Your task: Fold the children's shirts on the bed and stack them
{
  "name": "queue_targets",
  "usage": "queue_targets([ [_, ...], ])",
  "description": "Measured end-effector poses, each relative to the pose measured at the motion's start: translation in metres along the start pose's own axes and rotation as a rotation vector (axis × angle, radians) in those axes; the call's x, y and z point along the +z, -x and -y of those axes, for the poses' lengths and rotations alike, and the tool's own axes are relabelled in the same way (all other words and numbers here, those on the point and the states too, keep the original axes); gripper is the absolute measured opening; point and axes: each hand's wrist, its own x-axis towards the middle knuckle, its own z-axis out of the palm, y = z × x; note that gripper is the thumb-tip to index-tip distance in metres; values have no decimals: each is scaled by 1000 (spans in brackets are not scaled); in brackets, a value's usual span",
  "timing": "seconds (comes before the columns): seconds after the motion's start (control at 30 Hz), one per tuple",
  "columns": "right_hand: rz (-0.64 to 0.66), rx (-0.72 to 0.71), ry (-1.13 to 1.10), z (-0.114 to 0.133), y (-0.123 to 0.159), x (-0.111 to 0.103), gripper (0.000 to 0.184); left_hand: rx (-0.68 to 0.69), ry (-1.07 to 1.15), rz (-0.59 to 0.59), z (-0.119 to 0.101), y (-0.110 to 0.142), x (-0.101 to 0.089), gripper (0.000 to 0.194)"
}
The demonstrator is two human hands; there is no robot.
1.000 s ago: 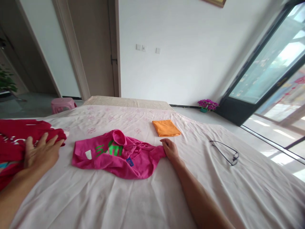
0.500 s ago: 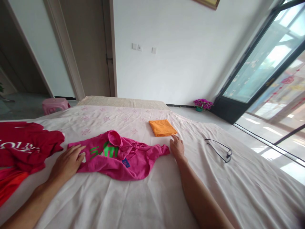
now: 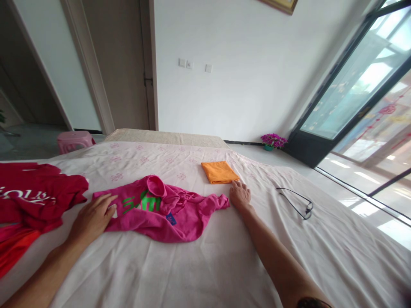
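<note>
A bright pink shirt [image 3: 189, 218] with green print and a blue tag lies bunched and flat on the pale sheet, its collar facing away from me. My left hand [image 3: 93, 217] rests over the shirt's left end, fingers laid out flat on the fabric. Just past the tip of the sleeve on the other side, my right hand [image 3: 240, 195] lies on the sheet, fingers slightly bent and apart, with nothing visible in them. Its fingertips are close to the near corner of a folded orange cloth [image 3: 220, 172]; I cannot tell whether they touch.
Dark red and orange-red clothes [image 3: 38, 192] are heaped at the left. Eyeglasses [image 3: 306, 209] with dark frames lie on the sheet [image 3: 199, 273] at the right. A pink plastic stool [image 3: 75, 139] and potted purple flowers [image 3: 272, 140] stand on the floor beyond.
My right hand has shifted slightly to the right and its fingers look a bit more bent. The left hand and the pink shirt look nearly unchanged.
</note>
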Motion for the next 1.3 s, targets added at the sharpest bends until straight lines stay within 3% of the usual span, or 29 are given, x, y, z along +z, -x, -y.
queue_targets([
  [0.33, 20, -199, 142, -18, -12, -5, 44, 1, -4, -17, 3, -1, 3, 48],
  [0.7, 153, -83, 160, -16, -21, -19, 45, -12, 22, -23, 2, -1, 2, 47],
  [0.93, 0, -181, 116, -5, -11, -17, 37, -4, 1, -44, 5, -2, 7, 48],
  [1.1, 67, -128, 72, 2, -13, -15, 39, -4, 8, -51, 3, -2, 4, 48],
  [1.3, 93, -169, 162, 31, -6, -38, 32, -63, 63, -45, -5, -2, -4, 52],
])
